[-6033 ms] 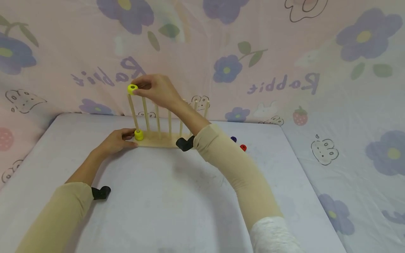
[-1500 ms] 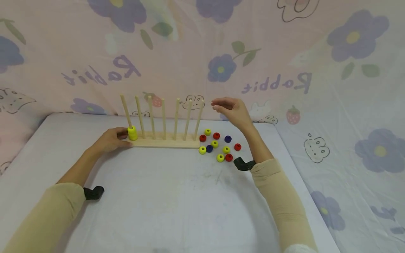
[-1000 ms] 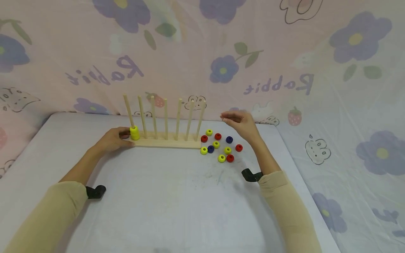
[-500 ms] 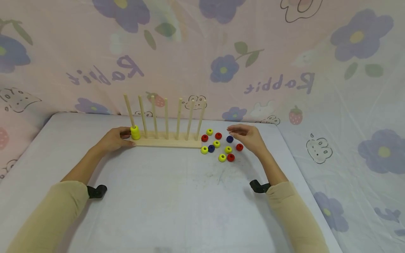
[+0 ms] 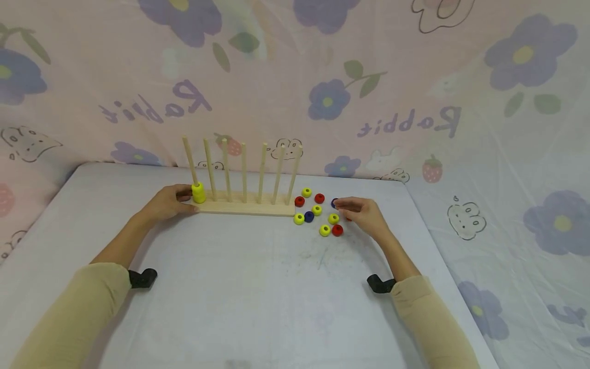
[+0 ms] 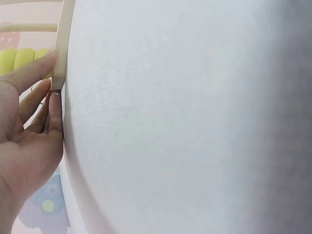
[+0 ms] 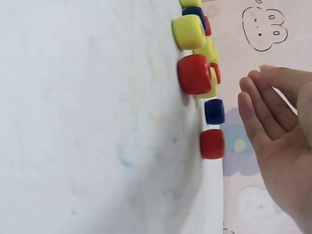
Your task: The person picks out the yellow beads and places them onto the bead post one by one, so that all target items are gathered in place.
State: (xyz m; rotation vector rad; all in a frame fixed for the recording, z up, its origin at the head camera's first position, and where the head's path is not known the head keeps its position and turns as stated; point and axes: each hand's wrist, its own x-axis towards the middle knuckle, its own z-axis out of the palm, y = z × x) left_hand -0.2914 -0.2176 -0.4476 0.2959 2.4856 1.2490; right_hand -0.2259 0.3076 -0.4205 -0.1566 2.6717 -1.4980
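A wooden peg stand (image 5: 249,208) with a row of upright pegs stands at the back of the table. Three yellow beads (image 5: 198,193) are stacked on its leftmost peg. My left hand (image 5: 166,202) grips the stand's left end, its thumb and fingertips at the base edge in the left wrist view. My right hand (image 5: 366,215) hovers over the right side of the loose beads, fingers loosely bent and holding nothing. Its fingertips overlap a dark blue bead (image 5: 334,203) in the head view, and it mostly hides a red bead (image 5: 348,219). The right wrist view shows air between fingers and beads.
Several loose beads lie right of the stand, among them a yellow bead (image 5: 324,230), a red bead (image 5: 337,230) and another blue bead (image 5: 309,217). A patterned cloth (image 5: 276,77) hangs behind the white table (image 5: 258,297).
Six seconds ago my right hand held a yellow bead over the leftmost peg; now that bead sits on the stack. The empty right hand has since moved right and down to the loose beads.
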